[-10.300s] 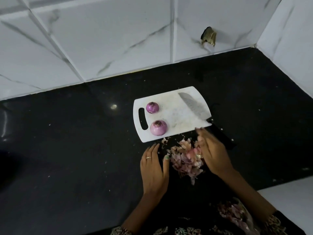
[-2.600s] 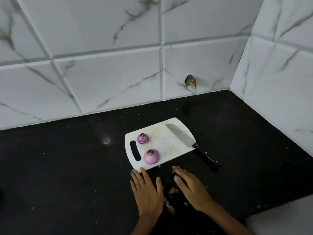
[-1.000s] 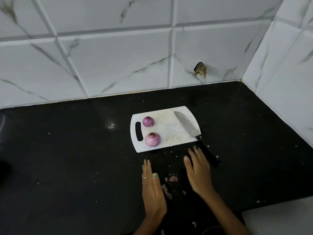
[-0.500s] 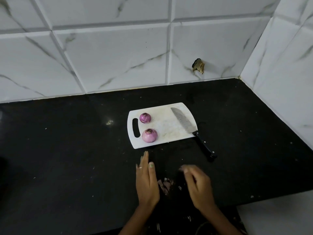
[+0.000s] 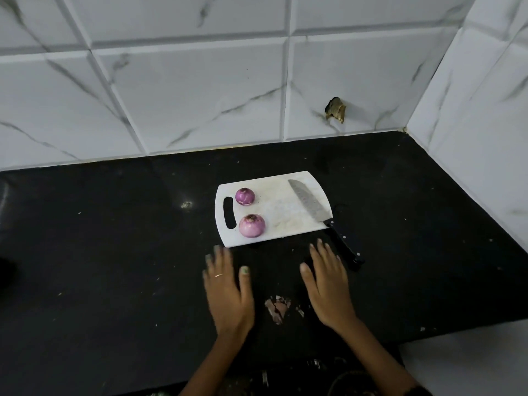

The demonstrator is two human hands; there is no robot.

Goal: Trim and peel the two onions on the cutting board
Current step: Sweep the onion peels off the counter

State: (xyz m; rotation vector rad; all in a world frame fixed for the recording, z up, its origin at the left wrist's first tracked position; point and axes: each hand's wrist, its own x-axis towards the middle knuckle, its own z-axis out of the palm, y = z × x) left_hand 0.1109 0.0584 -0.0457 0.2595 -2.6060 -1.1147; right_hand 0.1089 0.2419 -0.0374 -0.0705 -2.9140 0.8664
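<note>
Two peeled purple onions sit on the white cutting board (image 5: 285,215): a smaller onion (image 5: 245,196) at the back and a larger onion (image 5: 251,225) nearer me, both beside the board's handle slot. A knife (image 5: 310,202) lies with its blade on the board's right side and its black handle off the edge on the counter. My left hand (image 5: 228,287) and my right hand (image 5: 327,284) lie flat, palms down, on the black counter just in front of the board, holding nothing. A few onion skin scraps (image 5: 277,307) lie between them.
The black counter (image 5: 114,252) meets white marble-look tiled walls at the back and right, forming a corner. A broken hole in the tile (image 5: 335,109) shows above the counter. The counter's front edge and a pale floor (image 5: 471,361) lie at bottom right.
The large pile of skins seen earlier is gone; only a few scraps are left. Both hands have slid forward toward the board and now lie flat, spread apart.
</note>
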